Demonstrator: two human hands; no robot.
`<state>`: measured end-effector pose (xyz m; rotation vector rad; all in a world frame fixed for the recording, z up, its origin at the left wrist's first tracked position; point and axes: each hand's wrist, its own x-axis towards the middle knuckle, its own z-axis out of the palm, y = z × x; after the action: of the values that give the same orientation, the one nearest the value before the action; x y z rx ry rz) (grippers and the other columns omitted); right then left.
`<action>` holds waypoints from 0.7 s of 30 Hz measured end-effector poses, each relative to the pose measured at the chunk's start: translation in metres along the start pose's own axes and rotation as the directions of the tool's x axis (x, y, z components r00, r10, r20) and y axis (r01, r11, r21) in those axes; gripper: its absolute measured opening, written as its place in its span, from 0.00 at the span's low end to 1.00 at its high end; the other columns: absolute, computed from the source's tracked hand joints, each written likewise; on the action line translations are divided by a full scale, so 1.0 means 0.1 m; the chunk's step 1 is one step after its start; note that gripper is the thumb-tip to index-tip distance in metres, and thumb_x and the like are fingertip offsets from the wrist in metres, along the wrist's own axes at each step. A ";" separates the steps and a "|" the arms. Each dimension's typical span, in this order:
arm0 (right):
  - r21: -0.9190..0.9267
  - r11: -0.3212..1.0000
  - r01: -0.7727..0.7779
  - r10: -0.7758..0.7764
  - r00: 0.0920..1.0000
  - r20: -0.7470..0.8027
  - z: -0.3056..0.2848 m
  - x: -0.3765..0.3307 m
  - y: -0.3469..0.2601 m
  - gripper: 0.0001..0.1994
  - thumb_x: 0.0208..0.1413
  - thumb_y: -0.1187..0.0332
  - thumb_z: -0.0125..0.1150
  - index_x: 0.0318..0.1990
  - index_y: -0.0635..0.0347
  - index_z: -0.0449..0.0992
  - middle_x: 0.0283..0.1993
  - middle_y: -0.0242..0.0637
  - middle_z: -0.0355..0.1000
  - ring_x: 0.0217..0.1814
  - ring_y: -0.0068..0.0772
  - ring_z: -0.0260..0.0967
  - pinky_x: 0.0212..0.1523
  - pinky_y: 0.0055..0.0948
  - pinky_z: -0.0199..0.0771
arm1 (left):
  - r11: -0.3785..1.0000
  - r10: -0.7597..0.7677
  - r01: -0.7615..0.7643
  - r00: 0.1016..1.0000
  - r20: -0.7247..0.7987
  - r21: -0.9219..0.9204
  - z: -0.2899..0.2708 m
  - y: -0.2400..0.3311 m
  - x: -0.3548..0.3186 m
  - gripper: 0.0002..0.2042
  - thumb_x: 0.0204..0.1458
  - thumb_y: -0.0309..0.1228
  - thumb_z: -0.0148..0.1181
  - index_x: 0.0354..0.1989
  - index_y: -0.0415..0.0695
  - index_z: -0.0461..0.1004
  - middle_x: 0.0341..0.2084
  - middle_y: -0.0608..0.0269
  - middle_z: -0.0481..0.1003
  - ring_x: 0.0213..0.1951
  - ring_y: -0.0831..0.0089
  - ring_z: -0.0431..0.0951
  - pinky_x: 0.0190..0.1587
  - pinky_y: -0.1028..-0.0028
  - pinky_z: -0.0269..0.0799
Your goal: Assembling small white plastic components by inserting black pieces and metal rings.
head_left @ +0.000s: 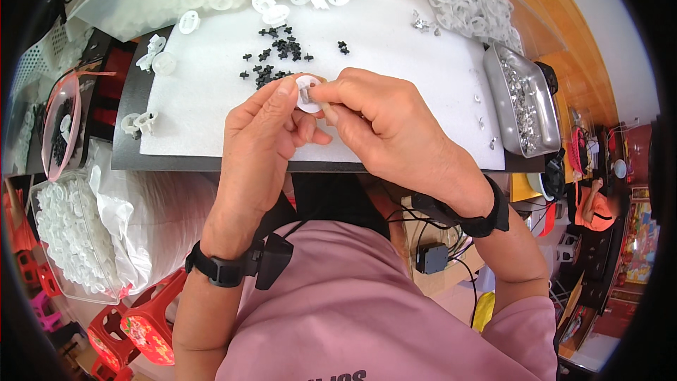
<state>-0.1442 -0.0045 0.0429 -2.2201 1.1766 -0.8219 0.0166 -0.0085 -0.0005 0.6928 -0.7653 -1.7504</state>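
Toward the black desk's (130, 144) near edge, above white foam sheet (423, 56), left hand (264, 120) and right hand (388, 113) clamped fingers on a partly hidden white plastic disc (307, 104); an orange-clothed person (599, 213) looked blurred.

Two hands (402, 123) — one held disc (307, 101) — one metal tray (544, 102).

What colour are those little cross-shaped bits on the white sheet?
The small cross-shaped pieces are black, seen best in the head view.
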 end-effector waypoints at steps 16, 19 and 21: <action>0.491 0.835 -0.247 0.338 0.935 -0.104 0.25 0.04 0.06 0.08 0.55 0.73 0.53 0.29 0.71 0.72 0.22 0.42 0.74 0.25 0.27 0.74 0.25 0.25 0.70 | 0.990 0.090 -0.084 0.995 -0.051 0.110 0.03 -0.06 -0.03 0.15 0.61 0.32 0.51 0.47 0.32 0.73 0.28 0.64 0.73 0.29 0.80 0.70 0.38 0.75 0.74; 0.573 0.788 -0.225 0.346 0.932 -0.111 0.26 0.05 0.08 0.07 0.55 0.73 0.54 0.29 0.70 0.71 0.23 0.41 0.74 0.25 0.26 0.73 0.26 0.24 0.70 | 0.985 0.115 -0.105 0.990 -0.075 0.136 0.05 -0.07 -0.04 0.15 0.61 0.32 0.51 0.48 0.31 0.73 0.29 0.64 0.74 0.29 0.81 0.70 0.38 0.76 0.74; 0.621 0.749 -0.231 0.363 0.927 -0.093 0.24 0.06 0.07 0.06 0.55 0.74 0.54 0.29 0.70 0.70 0.23 0.41 0.74 0.25 0.25 0.72 0.26 0.23 0.71 | 0.982 0.127 -0.114 0.989 -0.081 0.152 0.06 -0.07 -0.04 0.15 0.61 0.32 0.51 0.48 0.31 0.73 0.29 0.63 0.74 0.30 0.81 0.70 0.38 0.76 0.74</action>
<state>-0.1284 -0.0096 0.0235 -1.4049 1.1210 -1.1224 0.0091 -0.0018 -0.0023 0.8023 -0.8619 -1.5541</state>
